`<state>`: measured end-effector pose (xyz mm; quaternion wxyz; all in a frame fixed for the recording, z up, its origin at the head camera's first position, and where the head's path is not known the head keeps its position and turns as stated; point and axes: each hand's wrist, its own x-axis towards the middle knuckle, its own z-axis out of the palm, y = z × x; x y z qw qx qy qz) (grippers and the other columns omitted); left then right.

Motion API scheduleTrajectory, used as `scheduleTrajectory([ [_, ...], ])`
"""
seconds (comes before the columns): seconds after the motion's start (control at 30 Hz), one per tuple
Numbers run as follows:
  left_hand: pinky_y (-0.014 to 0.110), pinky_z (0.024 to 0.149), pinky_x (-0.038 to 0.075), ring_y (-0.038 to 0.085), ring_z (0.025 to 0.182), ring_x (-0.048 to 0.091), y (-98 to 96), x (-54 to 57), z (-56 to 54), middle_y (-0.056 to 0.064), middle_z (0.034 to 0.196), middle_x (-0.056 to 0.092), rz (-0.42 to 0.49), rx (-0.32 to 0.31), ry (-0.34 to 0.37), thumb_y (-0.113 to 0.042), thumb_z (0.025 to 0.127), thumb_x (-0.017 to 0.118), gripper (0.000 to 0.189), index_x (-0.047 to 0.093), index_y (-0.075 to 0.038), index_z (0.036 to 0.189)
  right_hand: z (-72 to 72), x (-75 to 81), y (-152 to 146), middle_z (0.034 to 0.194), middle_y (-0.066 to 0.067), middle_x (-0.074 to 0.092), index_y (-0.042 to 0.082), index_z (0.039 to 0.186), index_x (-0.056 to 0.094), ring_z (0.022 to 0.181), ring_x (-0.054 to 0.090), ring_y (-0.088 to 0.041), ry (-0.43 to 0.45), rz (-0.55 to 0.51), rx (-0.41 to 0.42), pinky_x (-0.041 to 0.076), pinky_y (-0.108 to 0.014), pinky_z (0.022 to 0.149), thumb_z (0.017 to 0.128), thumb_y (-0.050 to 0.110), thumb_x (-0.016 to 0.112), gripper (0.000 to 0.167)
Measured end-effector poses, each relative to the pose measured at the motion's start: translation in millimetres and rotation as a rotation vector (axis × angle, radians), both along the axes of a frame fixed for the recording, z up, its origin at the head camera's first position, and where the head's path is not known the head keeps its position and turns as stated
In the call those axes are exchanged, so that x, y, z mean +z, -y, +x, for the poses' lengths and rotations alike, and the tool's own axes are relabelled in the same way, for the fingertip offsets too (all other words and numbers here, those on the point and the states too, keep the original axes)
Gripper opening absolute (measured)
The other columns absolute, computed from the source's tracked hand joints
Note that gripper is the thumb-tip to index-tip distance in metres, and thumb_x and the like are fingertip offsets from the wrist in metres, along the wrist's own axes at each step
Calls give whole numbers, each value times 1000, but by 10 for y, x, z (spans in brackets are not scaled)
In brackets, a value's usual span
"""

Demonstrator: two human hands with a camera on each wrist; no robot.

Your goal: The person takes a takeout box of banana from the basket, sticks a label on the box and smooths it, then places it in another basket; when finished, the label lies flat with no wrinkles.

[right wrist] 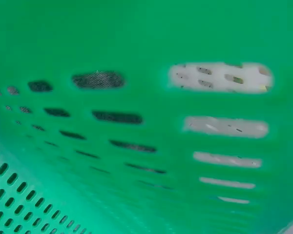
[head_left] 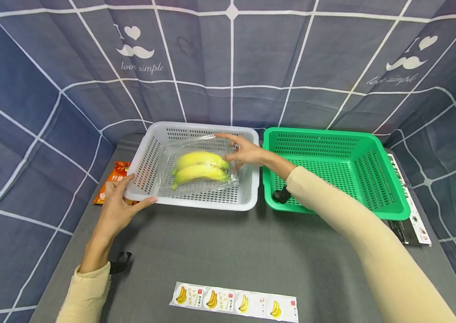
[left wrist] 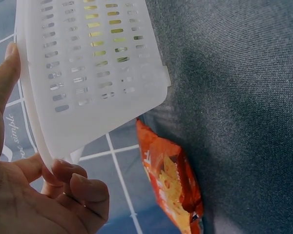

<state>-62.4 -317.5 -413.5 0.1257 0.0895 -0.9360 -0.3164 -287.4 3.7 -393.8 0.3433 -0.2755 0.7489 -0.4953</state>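
Observation:
A clear plastic package of bananas (head_left: 201, 168) is inside the white basket (head_left: 195, 204). My right hand (head_left: 245, 150) grips the right end of this package, fingers spread across the clear plastic. The right wrist view shows only the green basket's slotted wall (right wrist: 146, 39), without the hand. At the white basket's front left corner, my left hand (head_left: 116, 206) holds the rim. The left wrist view shows that hand (left wrist: 44, 195) with the thumb along the rim and curled fingers at the corner. Yellow shows through the slots of the white basket's end wall (left wrist: 88, 117).
A green basket (head_left: 334, 211) stands right of the white one, under my right forearm. An orange snack bag (head_left: 108, 184) lies on the left, partly behind the basket. A strip of banana stickers (head_left: 233, 301) lies near the front. Printed flat packaging (head_left: 417, 224) is at the right.

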Motion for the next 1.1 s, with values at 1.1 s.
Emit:
scheduleTrajectory([
  [1.1, 29, 64, 28, 19, 85, 30, -16, 23, 46, 18, 105, 36, -33, 1, 25, -36, 72, 87, 94, 41, -2, 147, 446, 512, -738, 116, -7, 33, 24, 149, 41, 76, 50, -19, -79, -301, -224, 56, -46, 55, 88, -5, 63, 70],
])
